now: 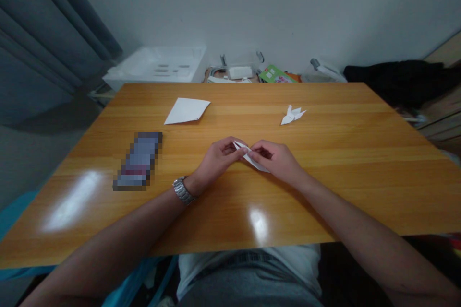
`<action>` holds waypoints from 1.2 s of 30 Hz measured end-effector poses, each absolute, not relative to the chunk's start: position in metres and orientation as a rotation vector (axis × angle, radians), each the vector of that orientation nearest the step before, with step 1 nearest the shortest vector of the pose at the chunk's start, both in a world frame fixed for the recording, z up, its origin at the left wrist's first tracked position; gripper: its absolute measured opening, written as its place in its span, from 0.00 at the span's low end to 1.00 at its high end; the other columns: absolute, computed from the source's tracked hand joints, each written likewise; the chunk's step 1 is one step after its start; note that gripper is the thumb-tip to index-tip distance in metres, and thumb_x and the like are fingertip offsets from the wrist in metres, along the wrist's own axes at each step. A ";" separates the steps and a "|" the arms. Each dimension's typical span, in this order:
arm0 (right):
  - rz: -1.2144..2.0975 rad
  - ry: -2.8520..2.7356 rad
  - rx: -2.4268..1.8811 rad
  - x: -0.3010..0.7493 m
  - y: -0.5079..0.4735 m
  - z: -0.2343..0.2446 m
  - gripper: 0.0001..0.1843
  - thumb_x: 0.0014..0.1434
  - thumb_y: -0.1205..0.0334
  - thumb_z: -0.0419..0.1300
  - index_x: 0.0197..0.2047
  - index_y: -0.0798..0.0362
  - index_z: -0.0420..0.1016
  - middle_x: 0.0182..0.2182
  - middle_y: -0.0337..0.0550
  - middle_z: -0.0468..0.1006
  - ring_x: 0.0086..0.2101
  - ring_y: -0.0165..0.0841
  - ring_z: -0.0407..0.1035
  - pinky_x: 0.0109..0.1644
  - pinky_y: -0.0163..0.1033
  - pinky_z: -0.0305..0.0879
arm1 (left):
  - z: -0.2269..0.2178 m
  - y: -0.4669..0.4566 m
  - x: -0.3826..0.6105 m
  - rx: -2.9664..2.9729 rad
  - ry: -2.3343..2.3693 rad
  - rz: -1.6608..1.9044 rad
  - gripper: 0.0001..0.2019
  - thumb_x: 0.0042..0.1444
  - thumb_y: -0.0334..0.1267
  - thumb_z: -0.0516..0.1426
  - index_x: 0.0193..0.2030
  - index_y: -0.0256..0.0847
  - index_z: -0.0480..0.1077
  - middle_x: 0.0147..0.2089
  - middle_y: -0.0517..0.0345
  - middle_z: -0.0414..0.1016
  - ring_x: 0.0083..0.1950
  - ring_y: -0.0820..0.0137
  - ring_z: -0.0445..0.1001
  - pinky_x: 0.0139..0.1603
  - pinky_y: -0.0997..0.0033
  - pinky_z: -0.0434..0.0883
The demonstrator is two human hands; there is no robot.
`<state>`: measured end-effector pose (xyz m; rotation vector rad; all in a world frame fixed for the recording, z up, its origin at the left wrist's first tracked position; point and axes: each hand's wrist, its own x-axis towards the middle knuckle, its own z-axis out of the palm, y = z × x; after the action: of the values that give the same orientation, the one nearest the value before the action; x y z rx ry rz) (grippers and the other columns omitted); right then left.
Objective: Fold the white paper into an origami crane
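While the left hand point(216, 160) and right hand point(277, 160) meet over the middle of the table point(324, 192), their fingertips pinch a small paper point(256, 163) between them, close above the wood. It looks partly folded: narrow and pointed, not yet a finished figure. Far right lies a finished crane point(292, 115); far left, a flat sheet point(187, 110) lies untouched.

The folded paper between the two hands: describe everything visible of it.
The folded paper is white, thin and creased into a narrow, pointed shape; it looks like plain sheet paper. It lies slanted, one tip pointing away from the person, the other toward them, near the middle of the wooden table; whether it rests on it I cannot tell. The left hand pinches its far end, the right hand its middle, fingers covering part.
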<state>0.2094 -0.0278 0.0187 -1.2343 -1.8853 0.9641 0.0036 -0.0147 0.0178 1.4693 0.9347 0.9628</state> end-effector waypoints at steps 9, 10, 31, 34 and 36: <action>0.990 -1.863 -1.211 0.207 -0.029 0.019 0.12 0.65 0.53 0.60 0.38 0.53 0.78 0.32 0.40 0.81 0.30 0.31 0.72 0.35 0.35 0.66 | 0.021 -0.014 0.003 1.493 1.000 0.947 0.14 0.58 0.47 0.65 0.38 0.36 0.78 0.38 0.52 0.82 0.39 0.68 0.77 0.41 0.71 0.73; 0.997 -1.859 -1.206 0.207 -0.028 0.018 0.12 0.65 0.53 0.61 0.38 0.52 0.78 0.32 0.40 0.80 0.30 0.31 0.72 0.36 0.35 0.66 | 0.021 -0.014 0.003 1.479 0.994 0.947 0.14 0.58 0.47 0.65 0.38 0.36 0.78 0.38 0.52 0.82 0.39 0.68 0.77 0.41 0.71 0.74; 1.076 -1.756 -1.171 0.205 -0.029 0.015 0.16 0.65 0.47 0.61 0.38 0.52 0.75 0.31 0.40 0.78 0.29 0.31 0.69 0.32 0.35 0.63 | 0.018 -0.018 0.007 1.230 0.943 1.028 0.15 0.56 0.49 0.67 0.38 0.36 0.80 0.40 0.52 0.82 0.40 0.69 0.78 0.46 0.68 0.78; 1.067 -1.763 -1.154 0.206 -0.029 0.015 0.17 0.65 0.46 0.60 0.37 0.51 0.75 0.30 0.39 0.77 0.29 0.31 0.68 0.32 0.35 0.62 | 0.017 -0.019 0.006 1.200 0.948 1.081 0.15 0.55 0.48 0.67 0.39 0.36 0.79 0.40 0.53 0.81 0.41 0.69 0.78 0.47 0.67 0.79; 1.059 -1.763 -1.156 0.207 -0.028 0.015 0.16 0.66 0.46 0.60 0.37 0.51 0.74 0.31 0.40 0.77 0.29 0.31 0.68 0.32 0.35 0.62 | 0.016 -0.018 0.005 1.192 0.952 1.114 0.15 0.55 0.48 0.68 0.39 0.37 0.78 0.39 0.53 0.81 0.40 0.70 0.78 0.47 0.67 0.79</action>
<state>0.2072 -0.0281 0.0154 -1.1556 -1.7632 1.0590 0.0055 -0.0185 0.0161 1.1924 0.9521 1.1139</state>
